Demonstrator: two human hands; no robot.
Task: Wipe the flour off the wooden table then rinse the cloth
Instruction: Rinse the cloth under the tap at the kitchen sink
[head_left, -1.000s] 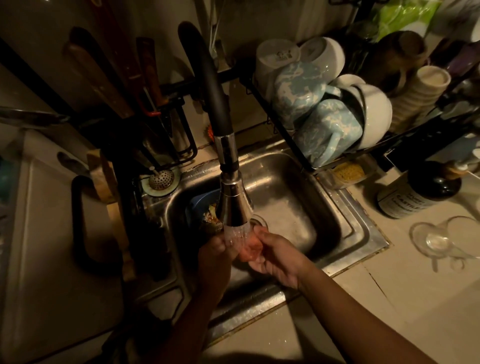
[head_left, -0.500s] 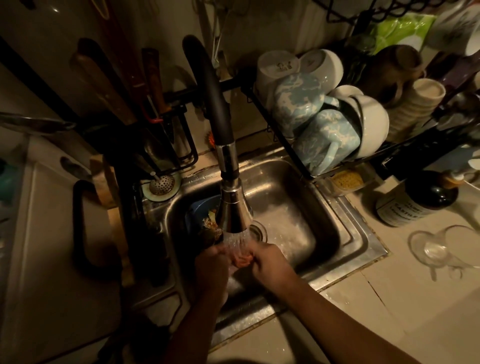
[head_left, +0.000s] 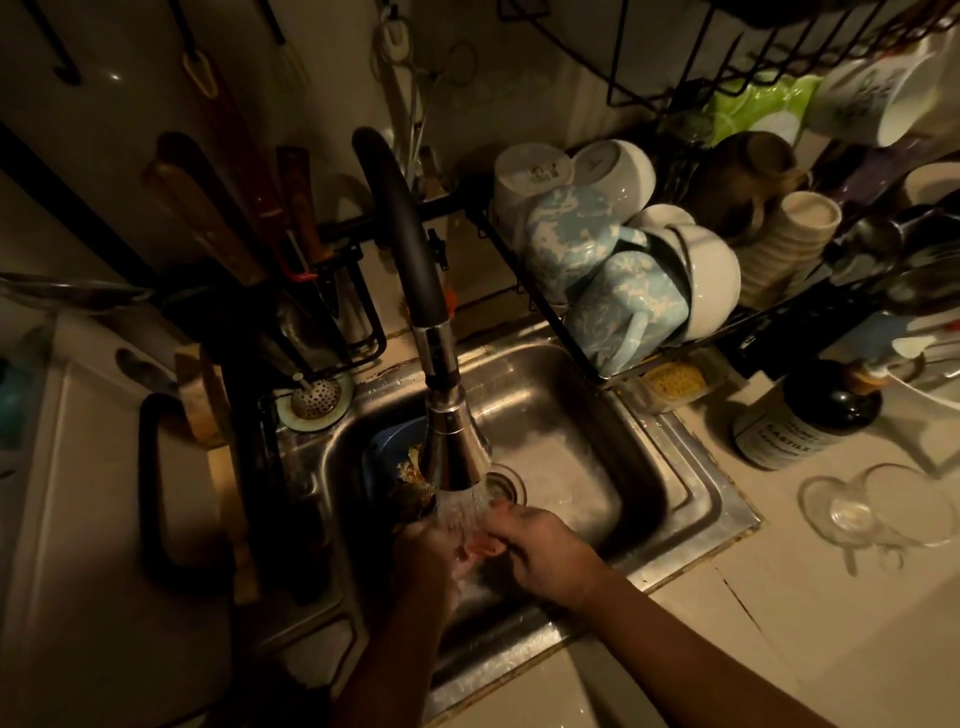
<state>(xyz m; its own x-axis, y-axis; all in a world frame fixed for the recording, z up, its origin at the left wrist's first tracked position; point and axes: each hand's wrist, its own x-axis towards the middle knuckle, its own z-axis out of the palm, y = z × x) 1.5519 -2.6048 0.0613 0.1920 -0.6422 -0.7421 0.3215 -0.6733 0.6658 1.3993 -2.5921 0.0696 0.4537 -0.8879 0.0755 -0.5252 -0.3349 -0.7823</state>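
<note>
The steel sink (head_left: 566, 400) is before you, and the faucet (head_left: 451, 441) sprays down just in front of the drain (head_left: 506, 486). Both your hands are under this spray, over the near part of the basin. The right hand (head_left: 543, 551) has its fingers curled and pinches one edge of the cloth (head_left: 480, 546). The left hand (head_left: 428, 558) is in shadow, but its fingers seem to curl under the other side and hold it too. The cloth is a small reddish bunch between the two hands, directly in the water.

I judge that the rinse is in progress, not finished. To do it well, open the bunch so the water reaches the inner folds, rub the two halves against each other, then squeeze over the drain. Work low in the basin, because the spray is wide and can splash onto the counter (head_left: 779, 597). Do not touch the blue bowl (head_left: 387, 449) behind the faucet with the cloth.
</note>
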